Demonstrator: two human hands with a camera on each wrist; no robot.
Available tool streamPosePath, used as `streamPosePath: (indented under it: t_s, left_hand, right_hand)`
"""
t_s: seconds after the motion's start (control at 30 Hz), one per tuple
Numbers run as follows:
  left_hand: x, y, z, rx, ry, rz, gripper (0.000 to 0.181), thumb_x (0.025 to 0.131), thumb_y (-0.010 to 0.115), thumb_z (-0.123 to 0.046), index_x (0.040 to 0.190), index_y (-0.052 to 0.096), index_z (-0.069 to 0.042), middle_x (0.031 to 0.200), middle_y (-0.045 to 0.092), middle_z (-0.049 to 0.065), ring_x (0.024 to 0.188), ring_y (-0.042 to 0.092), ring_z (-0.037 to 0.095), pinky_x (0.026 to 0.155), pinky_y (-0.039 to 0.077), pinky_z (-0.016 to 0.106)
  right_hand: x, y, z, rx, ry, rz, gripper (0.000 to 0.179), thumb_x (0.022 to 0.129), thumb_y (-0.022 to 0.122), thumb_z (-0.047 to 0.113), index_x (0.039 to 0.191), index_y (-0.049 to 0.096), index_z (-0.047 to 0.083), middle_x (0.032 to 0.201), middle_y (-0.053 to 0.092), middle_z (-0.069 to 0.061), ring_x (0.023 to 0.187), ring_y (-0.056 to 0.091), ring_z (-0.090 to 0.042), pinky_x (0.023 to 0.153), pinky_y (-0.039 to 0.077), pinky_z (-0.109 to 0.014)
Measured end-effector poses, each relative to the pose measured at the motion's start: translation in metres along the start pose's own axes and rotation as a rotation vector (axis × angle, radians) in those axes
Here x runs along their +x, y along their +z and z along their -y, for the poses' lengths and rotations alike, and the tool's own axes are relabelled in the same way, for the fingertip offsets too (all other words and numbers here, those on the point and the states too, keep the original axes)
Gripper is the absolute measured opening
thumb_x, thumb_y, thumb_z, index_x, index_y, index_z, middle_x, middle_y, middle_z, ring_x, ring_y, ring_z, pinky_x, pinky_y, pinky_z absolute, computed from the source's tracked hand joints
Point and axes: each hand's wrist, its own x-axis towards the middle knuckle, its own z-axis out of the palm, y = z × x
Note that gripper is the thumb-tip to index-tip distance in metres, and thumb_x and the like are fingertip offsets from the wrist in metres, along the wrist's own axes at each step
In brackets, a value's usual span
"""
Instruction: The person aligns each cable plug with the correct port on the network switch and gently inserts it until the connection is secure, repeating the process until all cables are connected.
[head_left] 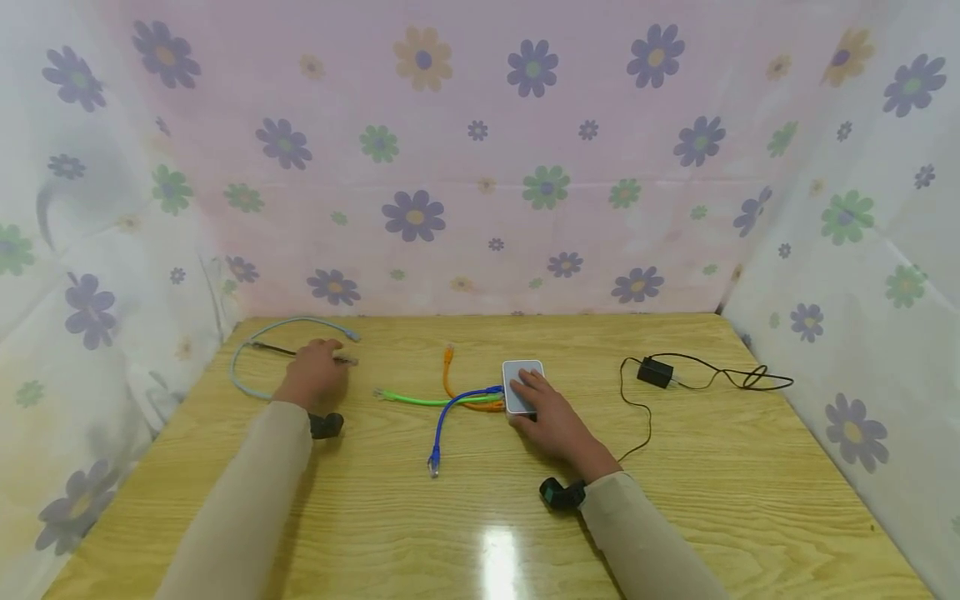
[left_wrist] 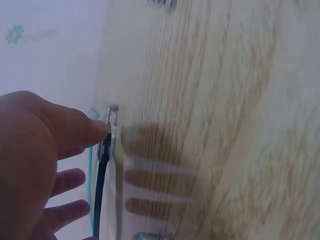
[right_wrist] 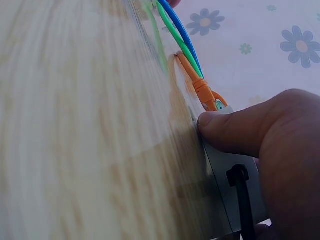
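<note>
Curtain [head_left: 465,167] pink, flower print; flowers [head_left: 414,218] purple, green and orange-yellow. Side curtains [head_left: 795,108] whitish, same print. Table [head_left: 420,533] yellow-tan, darker wood grain. Box [head_left: 513,382] grey on top, white rim. Cables: blue cable [head_left: 441,423], bright green cable [head_left: 420,403], orange cable [head_left: 447,358], pale blue cable [head_left: 300,319], black cable [head_left: 274,348]. Adapter [head_left: 655,372] black; power cord [right_wrist: 244,205] black. Sleeves [head_left: 247,492] plain beige

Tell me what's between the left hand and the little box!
In the head view: the tip of a black cable, some bare table, then a green cable, a blue cable and orange cabling.
</note>
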Motion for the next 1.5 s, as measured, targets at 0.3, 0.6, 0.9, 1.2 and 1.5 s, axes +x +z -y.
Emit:
streamPosePath:
  t_s: [0.3, 0.6, 0.9, 1.2, 1.5]
  left_hand:
    - [0.005, -0.003, 0.011, 0.013, -0.011, 0.045, 0.050, 0.096, 0.045, -0.015, 0.141, 0.040, 0.006, 0.144, 0.032, 0.037, 0.126, 0.034, 0.060, 0.095, 0.036, 0.073]
    - [0.006, -0.004, 0.011, 0.026, -0.041, 0.043, 0.043, 0.096, 0.043, -0.011, 0.136, 0.048, 0.003, 0.135, 0.048, 0.033, 0.117, 0.046, 0.057, 0.088, 0.044, 0.067]
    - [0.001, -0.004, 0.009, 0.009, -0.002, 0.006, 0.027, 0.096, 0.053, -0.007, 0.119, 0.061, 0.005, 0.117, 0.063, 0.028, 0.106, 0.058, 0.049, 0.085, 0.050, 0.058]
    - [0.000, 0.000, 0.009, -0.028, 0.018, -0.026, 0.022, 0.095, 0.057, -0.009, 0.112, 0.065, 0.002, 0.113, 0.065, 0.026, 0.104, 0.060, 0.045, 0.087, 0.049, 0.057]
    - [-0.005, 0.003, 0.008, -0.092, 0.058, -0.031, 0.022, 0.096, 0.055, -0.010, 0.112, 0.065, 0.002, 0.112, 0.065, 0.026, 0.101, 0.061, 0.042, 0.083, 0.051, 0.053]
  right_hand:
    - [0.001, 0.000, 0.000, -0.008, -0.002, 0.004, 0.060, 0.094, 0.065, 0.029, 0.147, 0.043, 0.012, 0.159, 0.028, -0.008, 0.149, 0.019, -0.030, 0.115, 0.030, -0.053]
    - [0.001, -0.001, 0.000, -0.008, -0.012, -0.001, 0.060, 0.094, 0.064, 0.029, 0.147, 0.043, 0.011, 0.159, 0.029, -0.009, 0.149, 0.020, -0.030, 0.115, 0.030, -0.053]
    - [0.002, -0.001, -0.001, -0.009, 0.001, 0.003, 0.060, 0.094, 0.065, 0.029, 0.147, 0.043, 0.012, 0.159, 0.028, -0.008, 0.149, 0.019, -0.029, 0.115, 0.030, -0.053]
    - [0.002, -0.001, -0.001, -0.005, -0.005, -0.004, 0.060, 0.093, 0.065, 0.028, 0.147, 0.043, 0.011, 0.159, 0.029, -0.009, 0.149, 0.020, -0.030, 0.115, 0.030, -0.053]
    - [0.001, -0.001, 0.001, 0.003, -0.007, -0.001, 0.060, 0.093, 0.065, 0.028, 0.147, 0.043, 0.010, 0.158, 0.029, -0.010, 0.149, 0.019, -0.031, 0.115, 0.030, -0.053]
